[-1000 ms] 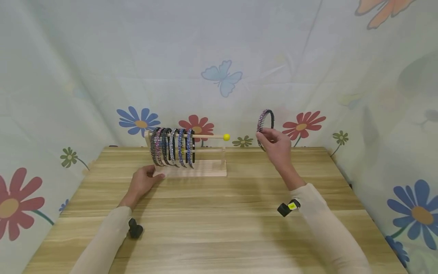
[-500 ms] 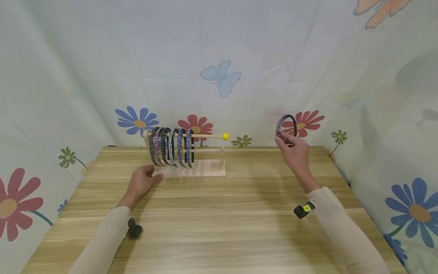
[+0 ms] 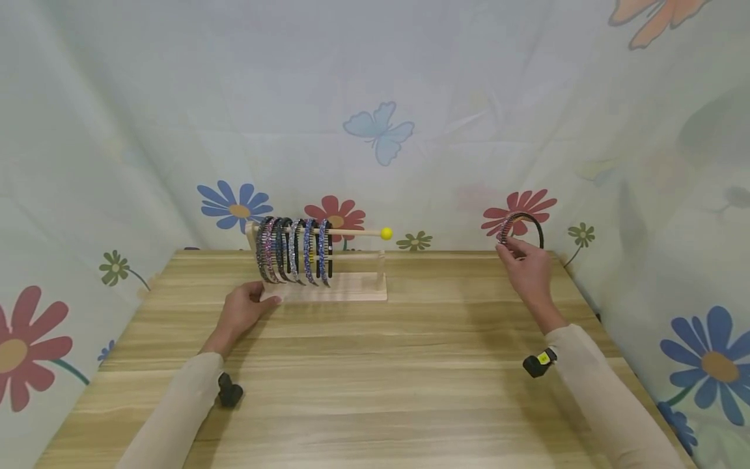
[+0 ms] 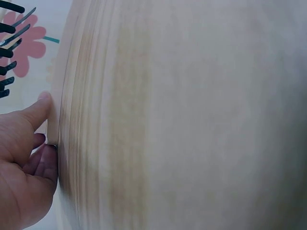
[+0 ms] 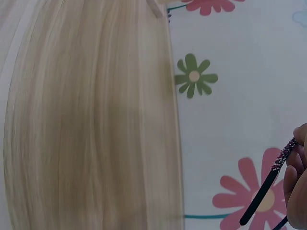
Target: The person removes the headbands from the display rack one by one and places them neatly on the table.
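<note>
On the right in the head view, my right hand (image 3: pixel 529 270) pinches a glittery headband (image 3: pixel 505 229) between thumb and fingers, raised above the table's back part. The headband has pink-purple sparkles, a black inner side and comb teeth; in the right wrist view its black end (image 5: pixel 259 196) points down and away from the hand. My left hand (image 3: pixel 243 309) holds the left front corner of a wooden headband stand (image 3: pixel 357 286), thumb on one side of the base and fingers on the other. Several glittery headbands (image 3: pixel 294 251) hang in a row over the stand's rods, toward its left end.
The upper rod ends in a yellow ball (image 3: pixel 387 233), its right part bare. Wood-grain table (image 3: pixel 375 391) spreads beneath both arms. Close behind and at the sides hangs a pale cloth (image 3: pixel 293 78) printed with flowers and butterflies.
My right hand has moved right and slightly down with the headband, away from the stand, and the headband has turned. The left hand stays on the stand's base.
</note>
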`<state>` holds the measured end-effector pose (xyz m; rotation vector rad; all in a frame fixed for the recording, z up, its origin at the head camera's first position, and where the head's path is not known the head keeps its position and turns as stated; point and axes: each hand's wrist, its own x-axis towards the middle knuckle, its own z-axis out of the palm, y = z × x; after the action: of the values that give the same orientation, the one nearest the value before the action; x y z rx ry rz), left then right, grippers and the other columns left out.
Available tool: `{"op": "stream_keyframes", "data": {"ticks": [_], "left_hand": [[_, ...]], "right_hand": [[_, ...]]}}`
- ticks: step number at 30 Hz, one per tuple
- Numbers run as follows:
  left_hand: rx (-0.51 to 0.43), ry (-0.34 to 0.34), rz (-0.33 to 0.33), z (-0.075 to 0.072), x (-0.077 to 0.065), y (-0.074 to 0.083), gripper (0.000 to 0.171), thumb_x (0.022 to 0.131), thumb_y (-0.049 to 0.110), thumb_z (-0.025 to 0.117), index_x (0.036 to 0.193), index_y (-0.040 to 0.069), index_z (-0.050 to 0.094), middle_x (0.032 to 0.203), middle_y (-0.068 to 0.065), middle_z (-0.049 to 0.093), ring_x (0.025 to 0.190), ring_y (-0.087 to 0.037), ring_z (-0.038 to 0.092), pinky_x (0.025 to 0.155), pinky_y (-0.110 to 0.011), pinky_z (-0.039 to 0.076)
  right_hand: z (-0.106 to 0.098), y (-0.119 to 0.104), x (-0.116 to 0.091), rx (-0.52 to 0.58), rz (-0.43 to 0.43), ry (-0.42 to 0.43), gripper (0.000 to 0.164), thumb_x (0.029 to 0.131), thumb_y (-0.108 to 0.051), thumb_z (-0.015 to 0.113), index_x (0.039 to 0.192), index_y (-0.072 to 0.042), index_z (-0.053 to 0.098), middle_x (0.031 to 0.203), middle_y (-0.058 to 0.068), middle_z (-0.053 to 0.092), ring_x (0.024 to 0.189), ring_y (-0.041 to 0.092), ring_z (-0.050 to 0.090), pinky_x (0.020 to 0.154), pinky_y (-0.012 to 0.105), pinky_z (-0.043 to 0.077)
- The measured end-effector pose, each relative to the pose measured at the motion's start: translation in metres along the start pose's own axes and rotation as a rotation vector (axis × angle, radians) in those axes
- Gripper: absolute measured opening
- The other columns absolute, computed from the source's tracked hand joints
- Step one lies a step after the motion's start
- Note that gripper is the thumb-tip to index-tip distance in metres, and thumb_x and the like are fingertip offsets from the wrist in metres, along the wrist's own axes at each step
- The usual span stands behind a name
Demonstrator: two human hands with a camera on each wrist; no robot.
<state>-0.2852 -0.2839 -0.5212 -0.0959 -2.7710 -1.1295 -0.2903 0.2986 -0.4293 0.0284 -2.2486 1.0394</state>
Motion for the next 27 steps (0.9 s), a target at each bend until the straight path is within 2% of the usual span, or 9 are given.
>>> {"op": "stream_keyframes", "data": {"ticks": [8, 10, 13, 15, 17, 21, 27], "left_hand": [[0.0, -0.002, 0.008, 0.001, 0.001, -0.004, 0.033, 0.092, 0.03, 0.078, 0.085, 0.006, 0.057, 0.072, -0.003, 0.045, 0.066, -0.019, 0.04, 0.058, -0.034, 0.033], [0.002, -0.004, 0.012, 0.001, 0.001, -0.004, 0.033, 0.093, 0.03, 0.078, 0.085, 0.006, 0.057, 0.071, -0.003, 0.045, 0.066, -0.019, 0.04, 0.058, -0.034, 0.033], [0.001, -0.002, 0.016, 0.001, 0.0, -0.002, 0.035, 0.093, 0.03, 0.078, 0.082, 0.007, 0.054, 0.069, -0.002, 0.043, 0.064, -0.019, 0.038, 0.057, -0.033, 0.032], [0.0, -0.002, 0.017, 0.0, 0.0, -0.001, 0.035, 0.093, 0.03, 0.078, 0.081, 0.006, 0.053, 0.069, -0.002, 0.043, 0.064, -0.018, 0.038, 0.057, -0.033, 0.031], [-0.002, 0.002, 0.015, 0.0, 0.0, -0.001, 0.036, 0.092, 0.03, 0.078, 0.081, 0.007, 0.053, 0.069, -0.002, 0.043, 0.064, -0.018, 0.038, 0.056, -0.033, 0.031], [0.002, 0.003, 0.008, 0.001, 0.0, 0.0, 0.035, 0.092, 0.031, 0.078, 0.083, 0.006, 0.055, 0.071, -0.002, 0.044, 0.066, -0.018, 0.039, 0.058, -0.032, 0.032], [-0.002, 0.003, 0.001, 0.001, -0.001, 0.001, 0.035, 0.092, 0.029, 0.079, 0.083, 0.005, 0.055, 0.072, -0.003, 0.045, 0.067, -0.018, 0.039, 0.059, -0.033, 0.033]], "right_hand": [[-0.006, 0.028, 0.003, -0.077, 0.061, -0.006, 0.03, 0.095, -0.024, 0.074, 0.115, -0.002, 0.076, 0.094, 0.018, 0.076, 0.066, -0.014, 0.05, 0.057, 0.009, 0.038], [-0.008, 0.034, 0.003, -0.105, 0.076, -0.008, 0.031, 0.095, -0.025, 0.073, 0.116, -0.002, 0.076, 0.095, 0.018, 0.076, 0.069, -0.01, 0.053, 0.059, 0.009, 0.038], [-0.01, 0.04, 0.001, -0.142, 0.093, -0.013, 0.033, 0.096, -0.027, 0.073, 0.116, -0.001, 0.075, 0.098, 0.019, 0.076, 0.076, 0.008, 0.065, 0.069, 0.019, 0.044], [-0.01, 0.046, 0.001, -0.169, 0.097, -0.012, 0.032, 0.097, -0.027, 0.072, 0.116, -0.001, 0.076, 0.099, 0.019, 0.076, 0.083, 0.025, 0.069, 0.079, 0.031, 0.046], [-0.009, 0.052, 0.0, -0.188, 0.098, -0.01, 0.03, 0.097, -0.025, 0.072, 0.114, 0.0, 0.076, 0.099, 0.02, 0.075, 0.088, 0.034, 0.07, 0.085, 0.044, 0.045], [-0.009, 0.064, -0.001, -0.232, 0.114, -0.017, 0.029, 0.097, -0.023, 0.071, 0.112, 0.001, 0.076, 0.099, 0.02, 0.075, 0.091, 0.037, 0.071, 0.09, 0.05, 0.046], [-0.013, 0.075, -0.005, -0.258, 0.176, -0.07, 0.033, 0.099, -0.025, 0.069, 0.114, 0.005, 0.074, 0.103, 0.023, 0.074, 0.098, 0.039, 0.069, 0.102, 0.052, 0.038]]}}
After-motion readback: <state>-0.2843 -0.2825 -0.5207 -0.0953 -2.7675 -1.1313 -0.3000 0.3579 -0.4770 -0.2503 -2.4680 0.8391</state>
